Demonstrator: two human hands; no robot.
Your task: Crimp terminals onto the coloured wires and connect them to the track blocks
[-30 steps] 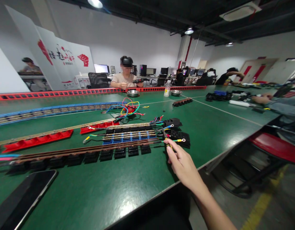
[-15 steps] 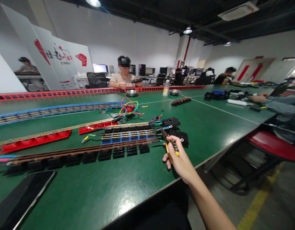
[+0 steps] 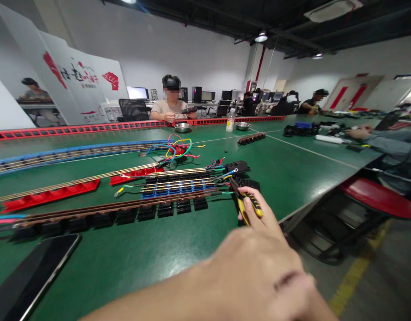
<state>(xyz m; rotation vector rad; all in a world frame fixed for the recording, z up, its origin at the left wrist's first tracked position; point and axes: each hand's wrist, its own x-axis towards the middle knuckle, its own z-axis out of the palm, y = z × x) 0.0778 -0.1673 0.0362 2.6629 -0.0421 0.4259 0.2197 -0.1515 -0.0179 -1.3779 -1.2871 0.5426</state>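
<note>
My right hand (image 3: 264, 215) is closed round the yellow-and-black handles of the pliers (image 3: 250, 207), whose dark jaws point toward wire ends at the right of the assemblies. My left hand (image 3: 255, 267) crosses the foreground in front of my right forearm; its fingers are mostly hidden and blurred. Left of the pliers lie brown strips (image 3: 125, 207) on black blocks, and a blue rack (image 3: 178, 189) with brass-coloured rods and ring-ended wires. Black connector pieces (image 3: 237, 166) sit just beyond the pliers.
A phone (image 3: 34, 272) lies at the near left of the green table (image 3: 132, 267). Red trays (image 3: 55, 195), a metal bowl (image 3: 182, 128) and a bottle (image 3: 230, 120) stand farther back. A person (image 3: 171, 102) sits opposite; a red stool (image 3: 379, 196) is at the right.
My left hand has come into view across the foreground. My right hand and the pliers have shifted slightly right and now sit partly behind it.
</note>
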